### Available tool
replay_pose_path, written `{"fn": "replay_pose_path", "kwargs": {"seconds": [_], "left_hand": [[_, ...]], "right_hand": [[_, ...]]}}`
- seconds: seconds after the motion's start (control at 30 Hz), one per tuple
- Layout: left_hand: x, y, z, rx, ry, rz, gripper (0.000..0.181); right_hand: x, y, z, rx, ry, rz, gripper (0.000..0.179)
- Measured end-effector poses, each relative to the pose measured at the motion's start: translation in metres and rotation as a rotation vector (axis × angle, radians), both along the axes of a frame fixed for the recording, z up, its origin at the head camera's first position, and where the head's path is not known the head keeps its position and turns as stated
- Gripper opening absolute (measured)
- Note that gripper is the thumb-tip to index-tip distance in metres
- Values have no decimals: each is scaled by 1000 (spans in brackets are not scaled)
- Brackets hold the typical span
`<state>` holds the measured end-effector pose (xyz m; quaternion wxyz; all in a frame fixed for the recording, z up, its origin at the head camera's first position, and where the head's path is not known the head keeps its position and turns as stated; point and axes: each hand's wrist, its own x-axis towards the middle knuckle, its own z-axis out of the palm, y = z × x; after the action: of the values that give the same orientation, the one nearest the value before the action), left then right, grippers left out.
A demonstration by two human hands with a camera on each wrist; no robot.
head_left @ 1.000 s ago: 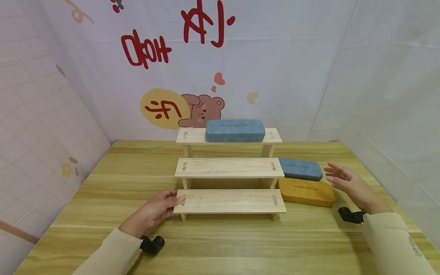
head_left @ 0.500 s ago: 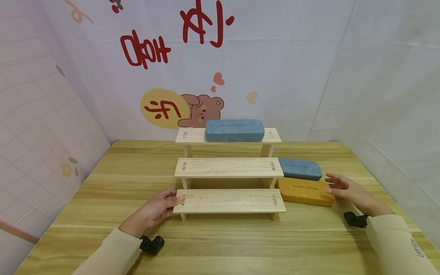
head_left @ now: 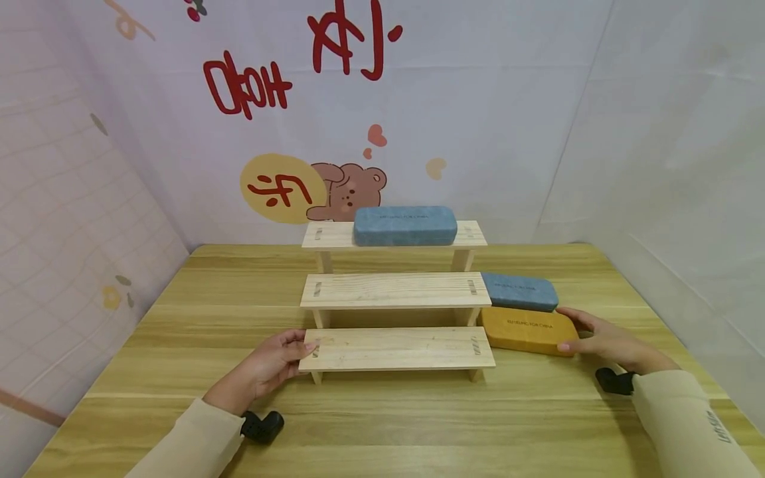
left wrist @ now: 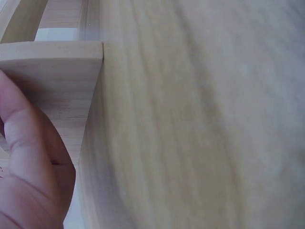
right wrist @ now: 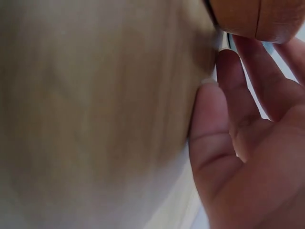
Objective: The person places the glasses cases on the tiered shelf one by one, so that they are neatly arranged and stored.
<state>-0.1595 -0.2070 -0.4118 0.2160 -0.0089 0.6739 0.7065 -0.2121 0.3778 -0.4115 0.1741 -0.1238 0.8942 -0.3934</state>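
The yellow case point(head_left: 528, 328) lies flat on the bench point(head_left: 418, 425), just to the right of the stand point(head_left: 397, 291); I cannot tell whether the two touch. Dark lettering runs across its top. My right hand point(head_left: 609, 344) is curled about the case's right end, thumb by the near edge and forefinger by the far one, pinching it lightly. The right wrist view shows my fingers bent close under that end.

My left hand point(head_left: 275, 362) pinches the left end of the stand's lowest step, thumb on top and fingers below the edge. The stand is pale wood with three steps rising toward the back, each on short legs.

Just behind the yellow case lies a lower blue case point(head_left: 518, 293), its left end hidden by the middle step. An upper blue case point(head_left: 406, 226) sits on the top step, a little right of its middle.

I wear cream sleeves point(head_left: 675, 398), with a small black device point(head_left: 261, 427) at each wrist. Beyond the bench hangs a white backdrop point(head_left: 496, 99), printed with red characters point(head_left: 224, 86), a brown bear point(head_left: 354, 189) beside a yellow disc point(head_left: 301, 172), and small hearts point(head_left: 376, 135). A pale grid-patterned cloth point(head_left: 89, 166) hangs along the left.
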Motion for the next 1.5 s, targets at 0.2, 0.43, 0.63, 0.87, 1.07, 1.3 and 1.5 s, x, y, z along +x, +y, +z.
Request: {"fn": "replay_pose_path", "kwargs": {"seconds": [0.2, 0.43, 0.63, 0.87, 1.07, 1.3, 1.5], "left_hand": [[0, -2, 0, 7, -3, -3, 59], [1, -2, 1, 23, -7, 0, 59], [2, -2, 1, 22, -8, 4, 56], [2, -1, 0, 22, -12, 17, 54], [2, -1, 0, 10, -4, 7, 52], [1, 0, -1, 9, -3, 8, 53], [0, 1, 0, 10, -1, 6, 54]], "right_hand": [[-1, -3, 0, 41, -13, 5, 89], [-2, -7, 1, 11, -28, 14, 89], [-1, -7, -2, -80, -10, -7, 84], [2, -7, -1, -110, 52, -30, 76], [5, -9, 3, -53, 123, -55, 73], [11, -7, 11, -113, 151, -63, 69], [17, 1, 21, -124, 166, -89, 68]]}}
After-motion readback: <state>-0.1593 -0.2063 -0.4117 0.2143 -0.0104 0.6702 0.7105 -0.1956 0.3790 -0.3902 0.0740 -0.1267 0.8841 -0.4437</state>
